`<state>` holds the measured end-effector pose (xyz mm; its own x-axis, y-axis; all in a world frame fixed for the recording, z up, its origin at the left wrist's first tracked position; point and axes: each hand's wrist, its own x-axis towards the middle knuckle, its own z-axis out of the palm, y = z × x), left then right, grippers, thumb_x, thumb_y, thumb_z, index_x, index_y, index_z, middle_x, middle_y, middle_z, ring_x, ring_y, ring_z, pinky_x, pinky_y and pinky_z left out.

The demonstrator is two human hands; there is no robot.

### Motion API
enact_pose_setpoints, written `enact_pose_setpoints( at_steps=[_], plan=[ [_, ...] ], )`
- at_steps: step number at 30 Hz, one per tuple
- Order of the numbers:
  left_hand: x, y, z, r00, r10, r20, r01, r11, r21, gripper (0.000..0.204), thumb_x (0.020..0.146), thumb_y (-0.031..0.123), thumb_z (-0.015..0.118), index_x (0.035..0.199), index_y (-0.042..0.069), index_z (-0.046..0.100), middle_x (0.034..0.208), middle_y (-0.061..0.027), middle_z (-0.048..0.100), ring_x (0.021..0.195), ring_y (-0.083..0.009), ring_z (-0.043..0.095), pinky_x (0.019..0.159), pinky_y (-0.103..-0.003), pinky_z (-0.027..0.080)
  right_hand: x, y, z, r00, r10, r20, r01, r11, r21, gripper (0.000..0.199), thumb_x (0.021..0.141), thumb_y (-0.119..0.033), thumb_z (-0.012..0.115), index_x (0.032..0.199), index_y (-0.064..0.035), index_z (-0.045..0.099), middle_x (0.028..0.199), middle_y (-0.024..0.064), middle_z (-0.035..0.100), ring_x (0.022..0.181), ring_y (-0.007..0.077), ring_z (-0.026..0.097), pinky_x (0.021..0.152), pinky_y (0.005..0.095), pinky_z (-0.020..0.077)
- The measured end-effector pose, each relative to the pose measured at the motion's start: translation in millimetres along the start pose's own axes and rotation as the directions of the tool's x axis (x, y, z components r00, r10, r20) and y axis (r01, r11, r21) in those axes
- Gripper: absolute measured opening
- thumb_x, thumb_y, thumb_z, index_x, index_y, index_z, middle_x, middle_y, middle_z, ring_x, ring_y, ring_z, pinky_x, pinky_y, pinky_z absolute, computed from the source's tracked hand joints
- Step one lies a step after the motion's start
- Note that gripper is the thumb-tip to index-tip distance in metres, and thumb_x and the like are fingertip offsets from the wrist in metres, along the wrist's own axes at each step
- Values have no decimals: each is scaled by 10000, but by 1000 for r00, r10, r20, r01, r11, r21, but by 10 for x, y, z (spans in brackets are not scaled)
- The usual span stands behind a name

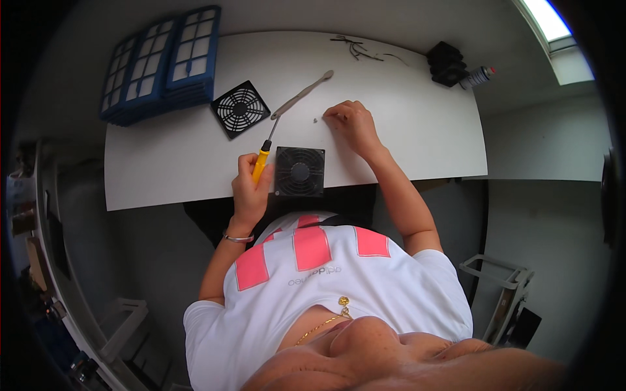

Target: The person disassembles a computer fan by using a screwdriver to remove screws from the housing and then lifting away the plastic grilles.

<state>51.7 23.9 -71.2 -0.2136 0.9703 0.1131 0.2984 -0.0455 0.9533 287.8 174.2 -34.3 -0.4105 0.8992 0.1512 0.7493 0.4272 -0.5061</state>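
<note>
My left hand grips the yellow handle of a screwdriver; its shaft points away from me, the tip near the end of a grey, toothbrush-like brush. Just right of that hand, a square black fan lies flat at the table's near edge. My right hand is at the tabletop beyond the fan, its thumb and fingertips pinched together; anything between them is too small to make out. Beside those fingertips lie tiny screws. A black fan guard rests on the table, left of the brush.
Stacked blue frames with white panels occupy the far left of the white table. Dark cables lie along the back edge. Several black fans are stacked at the back right, beside a spray can.
</note>
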Motion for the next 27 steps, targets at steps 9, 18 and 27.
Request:
enact_pose_setpoints(
  at_steps=[9,18,27],
  plan=[
    [13,113,-46,998,-56,11,57,990,-127,269,988,173,608,1139,11,457,731,-40,531,589,-85,458,542,-238,386,-454,-509,-486,865,-408,293,350,908,232,646,716,-234,853,1309,-191,601,1431,95,480,1319,315,445,1056,457,414],
    [117,166,-501,973,-207,106,224,956,-190,280,1034,231,543,1191,2,571,798,42,490,625,-17,367,555,-167,314,-600,-662,-214,778,-457,431,490,871,38,834,646,-169,866,1402,-202,516,1518,95,373,1376,343,365,1093,481,354],
    [143,1004,-1007,927,103,359,-286,815,505,265,909,116,655,1166,51,646,884,-139,675,715,-267,658,669,-339,519,-379,-685,-132,768,-533,355,529,841,119,1024,529,-326,931,1413,-110,461,1420,98,453,1352,319,376,1104,488,314]
  ],
)
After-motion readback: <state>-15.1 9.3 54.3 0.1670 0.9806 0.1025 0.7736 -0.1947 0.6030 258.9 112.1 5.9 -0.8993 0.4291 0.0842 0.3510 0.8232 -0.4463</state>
